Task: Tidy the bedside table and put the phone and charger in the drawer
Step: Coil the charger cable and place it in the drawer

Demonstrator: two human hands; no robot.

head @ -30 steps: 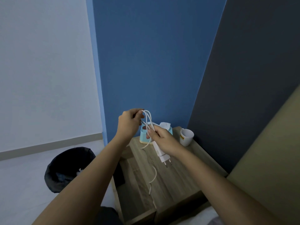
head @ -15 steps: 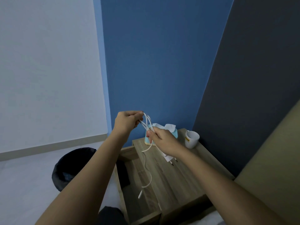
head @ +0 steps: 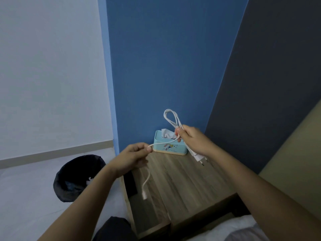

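My right hand (head: 192, 140) grips the white charger: its cable loops (head: 171, 117) stick up above the fist and the plug block (head: 198, 156) hangs below it. From that fist the cable runs left to my left hand (head: 134, 156), which pinches it. The cable's free end (head: 144, 195) dangles over the open drawer (head: 147, 202) of the wooden bedside table (head: 191, 181). A dark flat object, perhaps the phone (head: 130, 183), lies in the drawer's back corner.
A light blue tissue box (head: 169, 145) stands at the table's back, against the blue wall. A black waste bin (head: 76, 178) sits on the floor to the left. The bed's edge (head: 234, 230) shows at the bottom right.
My hands have moved apart: the left hand dropped lower and left along the cable, the right hand rose with the loops. The white cup is hidden behind my right hand now.
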